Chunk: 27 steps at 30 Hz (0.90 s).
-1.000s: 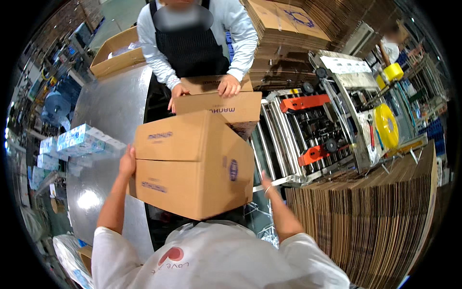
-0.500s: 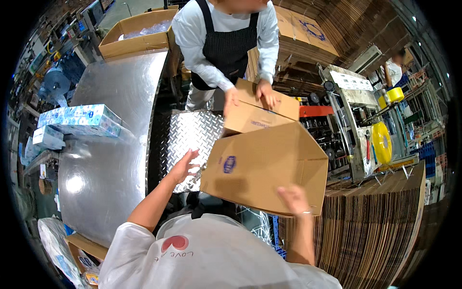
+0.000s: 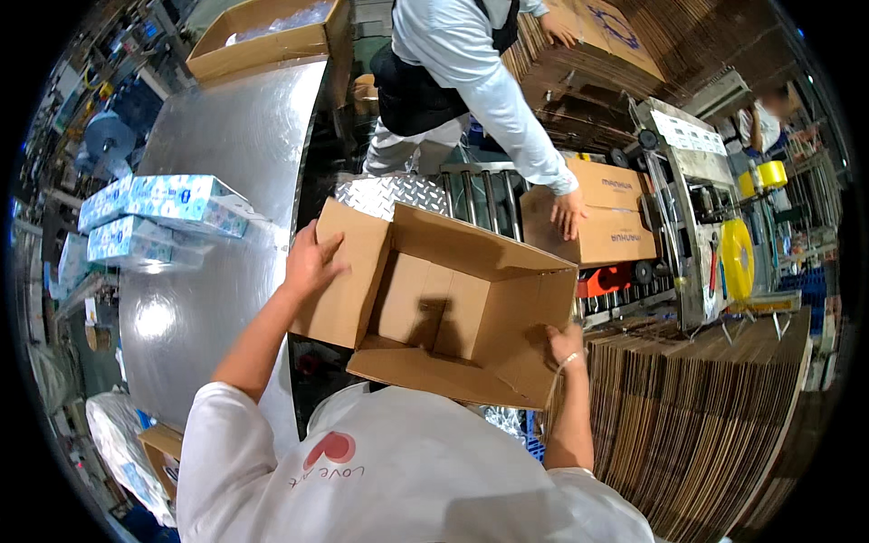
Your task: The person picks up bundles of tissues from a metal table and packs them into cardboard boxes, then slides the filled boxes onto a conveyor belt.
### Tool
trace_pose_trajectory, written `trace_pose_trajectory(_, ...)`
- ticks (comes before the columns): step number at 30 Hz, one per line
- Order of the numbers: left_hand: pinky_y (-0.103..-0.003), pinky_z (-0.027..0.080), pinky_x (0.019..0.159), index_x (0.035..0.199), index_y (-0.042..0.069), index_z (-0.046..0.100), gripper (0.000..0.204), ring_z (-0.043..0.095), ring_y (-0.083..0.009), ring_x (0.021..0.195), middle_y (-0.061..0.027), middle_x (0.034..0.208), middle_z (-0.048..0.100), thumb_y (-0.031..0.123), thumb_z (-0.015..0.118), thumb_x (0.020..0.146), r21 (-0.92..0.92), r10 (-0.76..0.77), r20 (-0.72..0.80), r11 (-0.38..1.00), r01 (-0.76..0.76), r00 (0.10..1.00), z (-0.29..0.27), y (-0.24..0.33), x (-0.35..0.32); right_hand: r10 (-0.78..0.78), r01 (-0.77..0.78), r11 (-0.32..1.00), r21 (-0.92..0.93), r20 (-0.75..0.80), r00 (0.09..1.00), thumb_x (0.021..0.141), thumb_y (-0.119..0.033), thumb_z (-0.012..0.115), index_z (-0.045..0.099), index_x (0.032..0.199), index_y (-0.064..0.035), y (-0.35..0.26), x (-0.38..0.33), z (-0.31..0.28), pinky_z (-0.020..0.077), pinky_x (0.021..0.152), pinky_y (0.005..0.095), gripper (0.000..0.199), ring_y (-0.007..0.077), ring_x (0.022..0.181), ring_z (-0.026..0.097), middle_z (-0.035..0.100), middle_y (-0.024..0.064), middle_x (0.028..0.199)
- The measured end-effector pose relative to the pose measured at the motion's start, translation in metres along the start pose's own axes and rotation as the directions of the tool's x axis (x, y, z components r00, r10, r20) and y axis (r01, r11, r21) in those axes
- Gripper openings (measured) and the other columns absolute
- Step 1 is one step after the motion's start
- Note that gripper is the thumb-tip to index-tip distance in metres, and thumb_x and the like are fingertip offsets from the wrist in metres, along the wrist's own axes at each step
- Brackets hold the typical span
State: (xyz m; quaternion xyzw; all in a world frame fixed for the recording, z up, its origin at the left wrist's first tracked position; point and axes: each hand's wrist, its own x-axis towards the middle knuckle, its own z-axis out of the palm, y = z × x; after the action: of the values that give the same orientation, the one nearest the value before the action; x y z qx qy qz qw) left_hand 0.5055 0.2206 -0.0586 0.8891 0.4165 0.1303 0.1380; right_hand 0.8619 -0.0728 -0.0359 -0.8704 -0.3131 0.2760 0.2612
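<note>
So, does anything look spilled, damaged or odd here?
Nothing looks spilled or plainly damaged. The open carton is askew between the left hand and right hand; the dark patch inside looks like a shadow, not a stain.

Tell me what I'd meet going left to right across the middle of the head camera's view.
Blue-and-white packs → open carton → second carton, with printing on top → large yellow roll.

Tan carton [image 3: 462,317], blue-patterned white packs [image 3: 181,201]
</note>
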Motion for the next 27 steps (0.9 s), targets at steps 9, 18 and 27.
trace_pose_trajectory(9, -0.039, 0.043, 0.087, 0.119, 0.005, 0.05, 0.054, 0.056, -0.0339, 0.1, -0.021, 0.105, 0.059, 0.024, 0.062, 0.069, -0.417, -0.203, 0.617, 0.735, 0.535, 0.761, 0.108, -0.022, -0.07, -0.215, 0.199, 0.975, 0.101, 0.183, 0.959, 0.078, -0.006, 0.051, 0.061, 0.096, 0.0026, -0.016, 0.049, 0.01, 0.0452, 0.075, 0.0333, 0.022, 0.0239, 0.085, 0.061, 0.065, 0.0139, 0.089)
trace_pose_trajectory(18, -0.037, 0.048, 0.076, 0.112, 0.005, 0.056, 0.04, 0.06, -0.0272, 0.086, -0.0167, 0.097, 0.062, 0.024, 0.063, 0.077, -0.314, -0.599, -0.2, 0.789, 0.528, 0.776, -0.114, -0.161, -0.084, -0.428, 0.442, 0.897, -0.01, 0.226, 0.875, 0.077, -0.005, 0.053, 0.042, 0.119, 0.0091, -0.125, 0.06, 0.118, 0.0385, 0.091, 0.0368, 0.045, 0.0345, 0.103, 0.051, 0.053, 0.0236, 0.111)
trace_pose_trajectory(27, -0.069, 0.027, 0.088, 0.13, 0.031, 0.04, 0.061, 0.018, -0.0441, 0.128, -0.0144, 0.141, 0.026, 0.063, 0.043, 0.079, -0.01, -0.818, -0.32, 0.507, 0.862, 0.478, -0.209, -0.37, -0.101, -0.843, 0.891, 0.399, -0.217, 0.295, 0.45, 0.079, -0.021, 0.062, 0.031, 0.127, 0.0093, -0.352, -0.001, 0.203, 0.0267, 0.1, 0.0451, 0.065, 0.0419, 0.119, 0.035, 0.038, 0.0274, 0.127)
